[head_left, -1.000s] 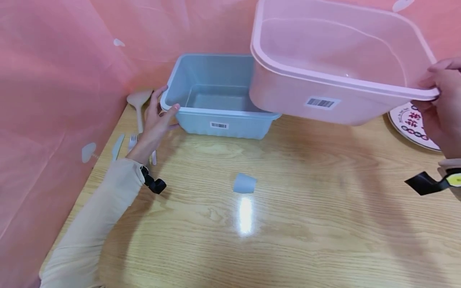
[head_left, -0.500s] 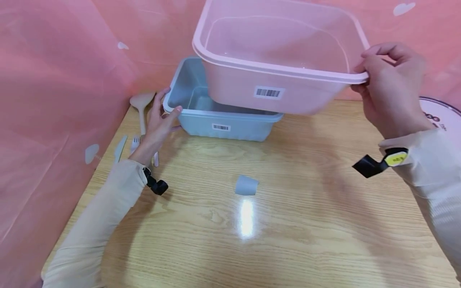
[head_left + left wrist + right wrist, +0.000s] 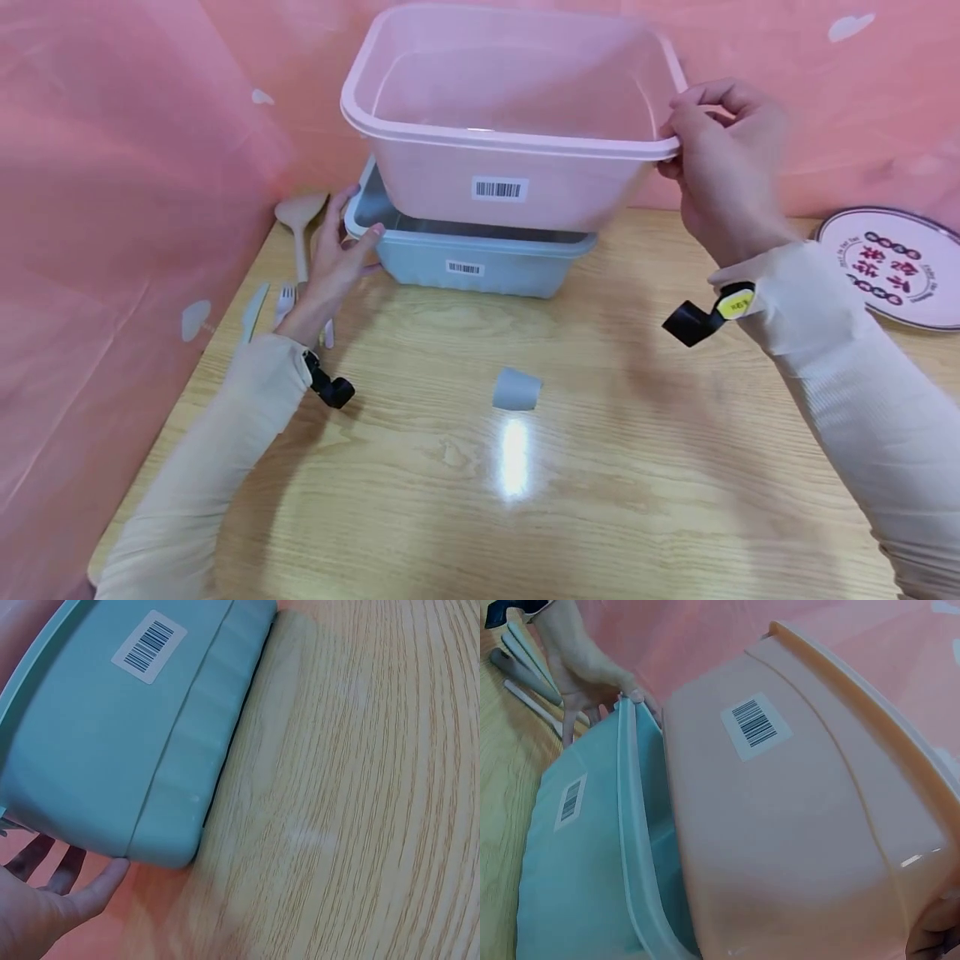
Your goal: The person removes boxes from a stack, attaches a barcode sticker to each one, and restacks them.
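Note:
A pink plastic storage bin (image 3: 427, 179) is in the air over a light blue plastic bin (image 3: 412, 260) standing on the table. My right hand (image 3: 726, 171) pinches the pink bin's rim at its right front corner. At the blue bin's left front corner, my left hand (image 3: 339, 260) grips the rim. The right wrist view shows the underside of the pink bin (image 3: 795, 817) right at the blue bin's opening (image 3: 634, 825). Most of the blue bin's inside is hidden. Both bins carry barcode labels.
A small grey-blue cup (image 3: 516, 390) lies on its side mid-table. Left of my left hand are a beige ladle (image 3: 300, 215), a knife (image 3: 255, 311) and a fork (image 3: 285, 302). A plate with red lettering (image 3: 930, 292) stands at the right. Pink cloth (image 3: 135, 167) hangs behind and left.
My right hand has carried the pink bin leftward, from the blue bin's right side to above it. The plate has come into fuller view. My left hand keeps its grip on the blue bin.

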`<state>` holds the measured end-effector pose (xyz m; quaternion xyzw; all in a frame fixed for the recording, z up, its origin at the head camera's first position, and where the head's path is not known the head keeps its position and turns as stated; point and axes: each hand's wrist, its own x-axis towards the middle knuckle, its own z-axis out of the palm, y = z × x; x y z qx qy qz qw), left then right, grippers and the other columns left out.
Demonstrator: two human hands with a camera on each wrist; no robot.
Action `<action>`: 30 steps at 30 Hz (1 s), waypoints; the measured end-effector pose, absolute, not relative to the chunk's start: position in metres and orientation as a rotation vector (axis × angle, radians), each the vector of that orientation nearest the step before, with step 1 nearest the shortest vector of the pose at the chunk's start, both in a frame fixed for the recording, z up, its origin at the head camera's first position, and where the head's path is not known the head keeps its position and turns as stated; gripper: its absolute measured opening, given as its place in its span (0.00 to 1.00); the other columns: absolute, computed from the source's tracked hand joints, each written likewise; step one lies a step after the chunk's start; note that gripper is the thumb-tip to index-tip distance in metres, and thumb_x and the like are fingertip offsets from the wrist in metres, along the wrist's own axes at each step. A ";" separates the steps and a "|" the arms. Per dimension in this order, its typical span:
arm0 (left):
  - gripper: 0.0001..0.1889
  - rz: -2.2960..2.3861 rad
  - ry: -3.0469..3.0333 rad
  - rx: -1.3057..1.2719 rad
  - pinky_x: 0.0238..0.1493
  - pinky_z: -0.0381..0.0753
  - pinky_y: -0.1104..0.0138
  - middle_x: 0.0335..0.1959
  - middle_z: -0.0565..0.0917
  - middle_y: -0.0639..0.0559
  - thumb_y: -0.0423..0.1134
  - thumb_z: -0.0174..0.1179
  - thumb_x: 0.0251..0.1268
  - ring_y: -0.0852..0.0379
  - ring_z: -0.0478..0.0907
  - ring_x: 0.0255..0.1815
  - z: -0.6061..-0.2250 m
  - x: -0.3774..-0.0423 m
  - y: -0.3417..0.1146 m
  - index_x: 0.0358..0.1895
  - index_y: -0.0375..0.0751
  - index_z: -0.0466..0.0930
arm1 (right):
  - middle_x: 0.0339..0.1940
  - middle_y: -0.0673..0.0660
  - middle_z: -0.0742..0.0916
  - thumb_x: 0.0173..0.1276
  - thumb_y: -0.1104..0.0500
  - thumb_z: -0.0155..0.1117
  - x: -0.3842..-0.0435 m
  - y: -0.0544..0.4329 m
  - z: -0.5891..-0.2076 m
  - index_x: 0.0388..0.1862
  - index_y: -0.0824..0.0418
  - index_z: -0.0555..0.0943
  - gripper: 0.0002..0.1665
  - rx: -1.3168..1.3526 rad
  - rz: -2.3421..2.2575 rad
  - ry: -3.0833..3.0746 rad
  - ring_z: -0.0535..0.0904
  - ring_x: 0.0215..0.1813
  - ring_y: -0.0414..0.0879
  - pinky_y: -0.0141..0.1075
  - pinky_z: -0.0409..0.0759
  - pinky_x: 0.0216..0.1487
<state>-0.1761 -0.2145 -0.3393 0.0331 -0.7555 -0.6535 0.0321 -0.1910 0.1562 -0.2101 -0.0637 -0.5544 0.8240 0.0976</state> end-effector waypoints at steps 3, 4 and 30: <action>0.33 -2.003 -2.337 0.114 0.52 0.79 0.41 0.70 0.61 0.45 0.42 0.57 0.70 0.48 0.70 0.58 -0.340 -0.175 -0.215 0.71 0.72 0.55 | 0.22 0.57 0.80 0.62 0.73 0.59 -0.194 0.149 -0.211 0.33 0.65 0.79 0.05 -0.201 2.416 -1.687 0.73 0.19 0.45 0.30 0.74 0.17; 0.33 -1.999 -2.340 0.114 0.52 0.79 0.41 0.70 0.61 0.45 0.42 0.57 0.70 0.49 0.70 0.57 -0.340 -0.175 -0.215 0.71 0.72 0.54 | 0.23 0.57 0.80 0.62 0.72 0.60 -0.195 0.146 -0.211 0.33 0.64 0.79 0.05 -0.205 2.408 -1.702 0.73 0.19 0.45 0.29 0.75 0.17; 0.38 -2.061 -2.323 0.022 0.52 0.81 0.47 0.78 0.54 0.53 0.45 0.58 0.67 0.42 0.67 0.67 -0.342 -0.176 -0.214 0.74 0.74 0.47 | 0.20 0.54 0.78 0.61 0.69 0.58 -0.198 0.117 -0.251 0.32 0.62 0.77 0.04 -0.148 2.288 -1.896 0.70 0.18 0.43 0.29 0.75 0.20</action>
